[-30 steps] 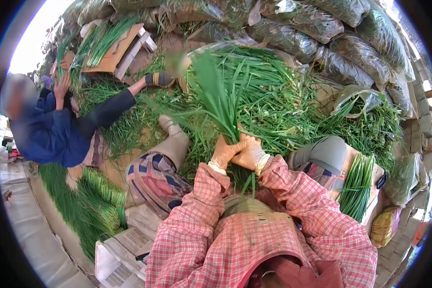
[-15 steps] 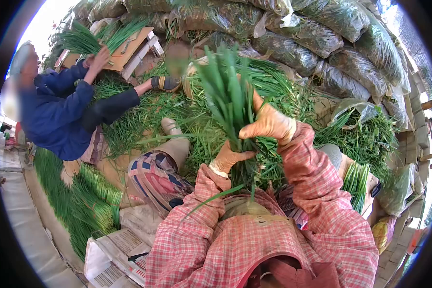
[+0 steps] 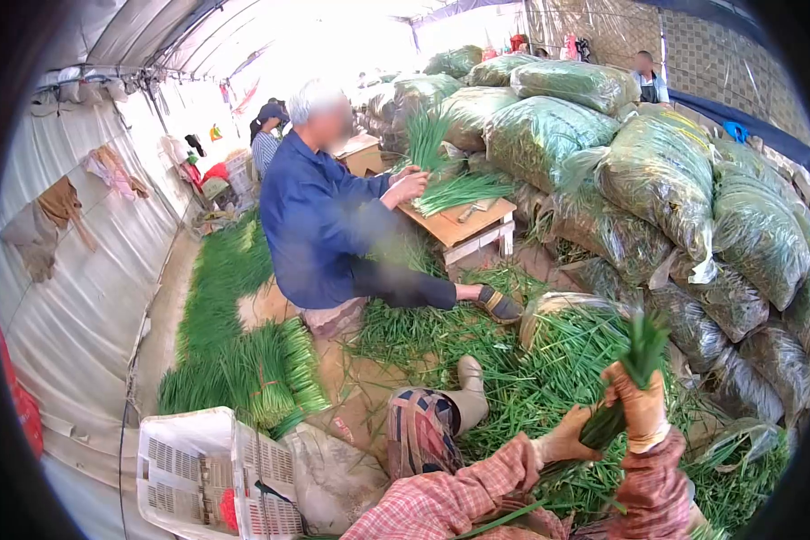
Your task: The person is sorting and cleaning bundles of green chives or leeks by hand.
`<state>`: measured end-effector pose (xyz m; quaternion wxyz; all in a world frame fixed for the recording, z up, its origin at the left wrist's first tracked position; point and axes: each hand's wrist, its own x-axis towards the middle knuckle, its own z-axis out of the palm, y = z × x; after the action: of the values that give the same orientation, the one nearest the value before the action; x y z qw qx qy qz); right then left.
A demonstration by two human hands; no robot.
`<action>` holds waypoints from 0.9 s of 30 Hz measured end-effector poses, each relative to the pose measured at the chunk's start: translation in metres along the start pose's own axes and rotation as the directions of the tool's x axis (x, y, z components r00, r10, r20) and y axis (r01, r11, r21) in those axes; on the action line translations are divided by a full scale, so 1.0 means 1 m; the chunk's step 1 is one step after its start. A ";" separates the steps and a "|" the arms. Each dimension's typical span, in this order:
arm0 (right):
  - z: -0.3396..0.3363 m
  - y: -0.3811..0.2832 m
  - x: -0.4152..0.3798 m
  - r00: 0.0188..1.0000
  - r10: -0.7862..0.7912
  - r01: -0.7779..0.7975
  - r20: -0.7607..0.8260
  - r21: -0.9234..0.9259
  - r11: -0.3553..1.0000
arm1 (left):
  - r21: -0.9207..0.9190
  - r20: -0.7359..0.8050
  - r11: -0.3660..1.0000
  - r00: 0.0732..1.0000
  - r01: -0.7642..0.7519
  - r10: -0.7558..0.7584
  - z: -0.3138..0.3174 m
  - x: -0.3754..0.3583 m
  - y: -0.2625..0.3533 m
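Observation:
A bunch of long green stalks [image 3: 643, 346] is in both of my hands at the lower right, tilted with its leafy tops up. My right hand [image 3: 637, 403], in a pale glove, is wrapped round the upper part. Lower down, my left hand [image 3: 569, 434] is closed round the same bunch, its fingers partly behind the stalks. Loose green leaves [image 3: 558, 360] lie heaped beneath and around my hands.
A co-worker in blue [image 3: 310, 220] sits holding stalks at a low wooden table [image 3: 459, 225]. Stuffed plastic bags [image 3: 661, 184] are piled at the right. Tied bundles [image 3: 265, 373] lie at the left, beside a white crate [image 3: 184, 427]. A white booted foot [image 3: 470, 396] rests among the leaves.
The view has swung up and to the left, bringing the tent wall and whole crate into sight. My hands and the bunch now appear lower and further right; both hands still hold it.

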<state>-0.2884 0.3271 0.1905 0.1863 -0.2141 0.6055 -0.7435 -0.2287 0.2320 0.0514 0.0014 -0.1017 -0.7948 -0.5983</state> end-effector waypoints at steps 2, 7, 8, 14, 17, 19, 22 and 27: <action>-0.005 -0.045 -0.002 0.989 -0.131 0.140 0.074 -0.125 0.982 | -0.058 -0.040 0.988 0.989 -0.144 0.142 -0.038 -0.013 0.024; -0.031 -0.009 -0.019 0.948 -0.197 0.142 0.248 0.224 0.964 | -0.130 -0.494 0.990 0.869 -0.061 -0.011 -0.119 -0.069 -0.013; -0.031 0.021 -0.004 0.984 -0.008 0.007 0.179 0.006 1.000 | -0.317 -0.554 0.937 0.830 -0.148 -0.056 -0.124 -0.077 -0.010; -0.043 -0.024 0.007 0.931 -0.352 0.293 0.096 0.377 0.878 | -0.324 -0.633 0.935 0.767 -0.145 -0.101 -0.125 -0.114 0.021; -0.063 0.058 0.043 0.990 0.094 -0.095 0.101 0.002 0.995 | -0.348 -0.629 0.916 0.774 -0.200 -0.070 -0.118 -0.105 0.028; -0.076 0.097 0.065 0.997 0.078 -0.080 -0.020 -0.119 0.990 | -0.433 -0.542 0.878 0.837 -0.204 -0.073 -0.113 -0.096 0.048; -0.061 0.004 0.085 0.995 -0.099 0.099 -0.016 -0.027 0.995 | -0.714 -0.253 0.680 0.967 -0.166 -0.030 -0.083 -0.079 0.084; -0.027 -0.043 0.034 0.871 -0.482 0.491 0.098 -0.219 0.843 | -0.949 0.111 0.257 0.957 0.182 -0.267 -0.001 -0.076 0.112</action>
<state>-0.3329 0.3395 0.2307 -0.0234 -0.3957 0.6119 -0.6844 -0.1365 0.2482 0.1490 -0.1153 0.0526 -0.2892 -0.9488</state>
